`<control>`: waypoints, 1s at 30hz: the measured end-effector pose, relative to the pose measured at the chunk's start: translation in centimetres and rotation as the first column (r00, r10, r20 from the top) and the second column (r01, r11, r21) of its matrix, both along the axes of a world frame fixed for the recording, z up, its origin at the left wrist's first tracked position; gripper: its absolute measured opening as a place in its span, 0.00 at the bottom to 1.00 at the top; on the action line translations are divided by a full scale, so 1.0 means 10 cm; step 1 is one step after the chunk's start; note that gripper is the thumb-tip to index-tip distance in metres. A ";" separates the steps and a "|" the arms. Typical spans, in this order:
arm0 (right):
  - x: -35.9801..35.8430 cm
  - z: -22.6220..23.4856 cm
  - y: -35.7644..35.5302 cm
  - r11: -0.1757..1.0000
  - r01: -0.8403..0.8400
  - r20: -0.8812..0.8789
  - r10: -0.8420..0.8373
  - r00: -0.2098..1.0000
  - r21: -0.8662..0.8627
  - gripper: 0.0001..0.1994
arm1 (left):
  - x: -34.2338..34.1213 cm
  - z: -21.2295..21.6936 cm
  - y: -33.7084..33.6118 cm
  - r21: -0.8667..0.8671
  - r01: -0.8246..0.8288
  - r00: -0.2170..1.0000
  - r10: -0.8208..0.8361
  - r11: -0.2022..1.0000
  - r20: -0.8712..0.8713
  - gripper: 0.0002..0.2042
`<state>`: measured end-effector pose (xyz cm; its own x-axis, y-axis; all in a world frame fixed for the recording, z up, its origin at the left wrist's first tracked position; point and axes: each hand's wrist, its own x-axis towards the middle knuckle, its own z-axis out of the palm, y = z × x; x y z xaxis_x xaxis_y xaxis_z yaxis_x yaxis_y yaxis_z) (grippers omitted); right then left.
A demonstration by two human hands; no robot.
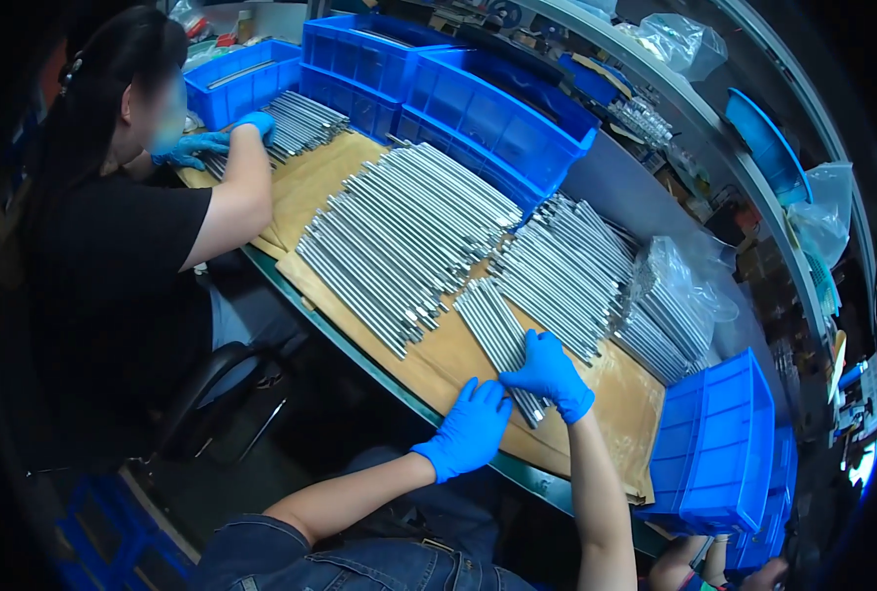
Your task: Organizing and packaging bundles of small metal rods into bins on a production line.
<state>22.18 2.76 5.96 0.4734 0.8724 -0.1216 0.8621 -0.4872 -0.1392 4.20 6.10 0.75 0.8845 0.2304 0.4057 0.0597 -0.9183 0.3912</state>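
A small bundle of silver metal rods (493, 323) lies slanting on the brown paper in front of me. My right hand (553, 378), in a blue glove, rests across the near part of these rods, with the thumb and fingers on either side of them. My left hand (470, 431), also gloved in blue, is beside the rods' near ends at the table edge. Its fingers are stretched out and a little apart, with nothing visible in them. Wide rows of similar rods (404, 231) lie beyond to the left, and another pile (561, 271) lies just past the bundle.
Brown paper (611, 414) covers the green-edged table. Blue bins (497, 113) line the back, and another blue bin (709, 443) stands at the right end. Clear plastic (680, 281) partly covers more rods. At left, a co-worker in blue gloves (202, 146) handles rods.
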 end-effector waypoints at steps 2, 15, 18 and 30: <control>-0.05 0.08 0.10 0.997 0.021 0.002 -0.020 1.000 -0.078 0.35 | 0.05 0.02 -0.07 0.041 0.011 1.000 -0.012 0.999 0.029 0.17; -0.20 0.11 0.30 0.984 0.128 0.053 -0.122 0.991 -0.125 0.24 | 0.50 -0.15 -0.38 -0.005 0.166 0.952 -0.159 0.986 0.261 0.19; -0.20 0.14 0.29 0.989 0.104 0.066 -0.097 0.993 -0.103 0.24 | 0.45 -0.10 -0.33 -0.313 0.325 0.938 -0.263 0.892 0.226 0.21; -0.23 0.08 0.29 0.990 0.119 0.091 -0.112 0.990 -0.078 0.23 | 0.31 -0.02 -0.42 -0.135 0.248 0.958 -0.222 0.959 0.182 0.22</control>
<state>19.93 5.66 6.74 0.5823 0.7999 -0.1453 0.8064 -0.5910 -0.0220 7.29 1.89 0.52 0.8455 0.0955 0.5254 -0.2270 -0.8263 0.5155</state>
